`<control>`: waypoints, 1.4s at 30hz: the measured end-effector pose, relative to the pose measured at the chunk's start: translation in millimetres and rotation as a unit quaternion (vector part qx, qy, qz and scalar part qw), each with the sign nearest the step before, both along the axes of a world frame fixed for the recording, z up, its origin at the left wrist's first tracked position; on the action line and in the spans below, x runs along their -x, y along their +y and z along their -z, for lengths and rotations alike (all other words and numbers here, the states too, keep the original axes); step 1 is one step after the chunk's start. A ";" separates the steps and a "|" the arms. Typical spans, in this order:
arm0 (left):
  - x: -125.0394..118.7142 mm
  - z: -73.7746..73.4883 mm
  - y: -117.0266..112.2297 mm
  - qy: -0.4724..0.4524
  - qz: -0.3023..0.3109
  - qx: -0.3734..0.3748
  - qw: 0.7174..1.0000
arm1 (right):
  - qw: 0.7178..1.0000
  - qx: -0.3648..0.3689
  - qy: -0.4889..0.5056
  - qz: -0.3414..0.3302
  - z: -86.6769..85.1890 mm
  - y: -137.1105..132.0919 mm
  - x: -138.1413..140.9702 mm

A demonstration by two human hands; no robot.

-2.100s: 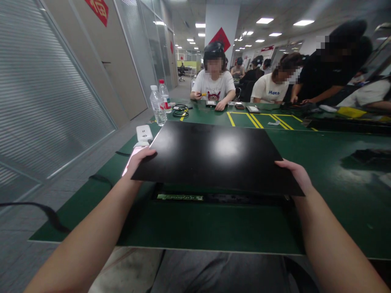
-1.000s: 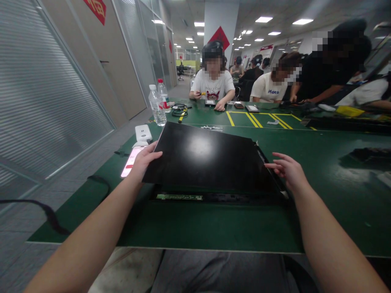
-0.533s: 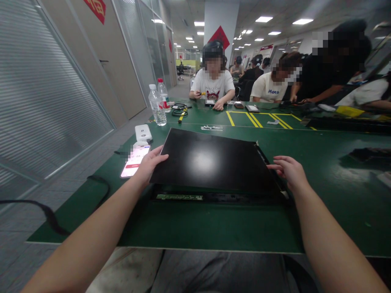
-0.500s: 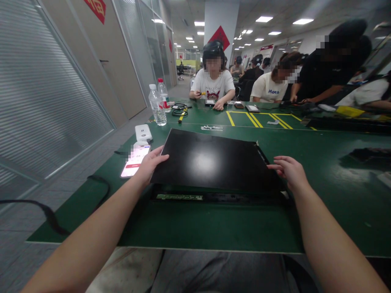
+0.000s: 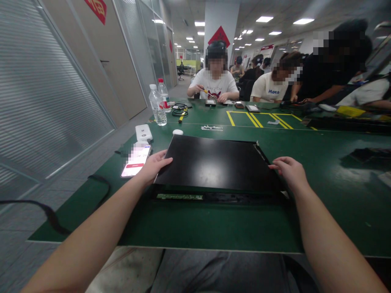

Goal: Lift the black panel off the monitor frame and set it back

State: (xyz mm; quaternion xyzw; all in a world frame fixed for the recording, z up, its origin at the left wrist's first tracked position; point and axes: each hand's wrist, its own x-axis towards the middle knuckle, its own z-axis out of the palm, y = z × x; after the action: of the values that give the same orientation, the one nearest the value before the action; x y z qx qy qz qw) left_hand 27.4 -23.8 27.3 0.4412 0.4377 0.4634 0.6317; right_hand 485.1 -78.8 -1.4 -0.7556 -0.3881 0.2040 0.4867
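Observation:
A black glossy display panel lies in front of me, its left side raised a little. Beneath its near edge shows a black frame with a narrow green circuit board. My left hand grips the panel's left edge, thumb on top and fingers below. At the right edge, the bent fingers of my right hand close on the panel's rim; exactly how the fingertips hold it is hard to see. A pale, frayed strip runs along that rim near the far corner.
Left of the panel lie a lit phone and a white power bank. A small white case sits behind the panel. Two bottles, a cable and yellow tape lines are farther back. A person works opposite with a screwdriver.
The panel's left side has come down and slightly right with my left hand, uncovering the white case behind. My right fingers have drawn together at the rim. The person opposite has moved their hands.

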 end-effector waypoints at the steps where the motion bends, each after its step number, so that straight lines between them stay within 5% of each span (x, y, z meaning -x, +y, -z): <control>1: 0.0 -0.3 0.0 0.002 0.000 0.002 1.000 | 1.000 0.012 -0.014 0.000 0.9 -0.1 -1.0; 18: 4.2 4.8 7.1 -0.001 -0.030 0.017 0.999 | 0.984 0.073 -0.165 0.010 -8.8 -2.0 4.2; 42: -0.7 -0.6 2.1 0.016 0.009 0.008 1.000 | 0.962 0.109 -0.249 -0.001 -15.2 -4.1 10.9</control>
State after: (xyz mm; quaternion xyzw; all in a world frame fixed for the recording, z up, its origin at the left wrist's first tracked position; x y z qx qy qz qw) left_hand 28.1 -21.7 27.9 0.4478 0.4474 0.4470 0.6321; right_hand 474.2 -82.9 13.8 -0.8303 -0.4737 0.0506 0.2892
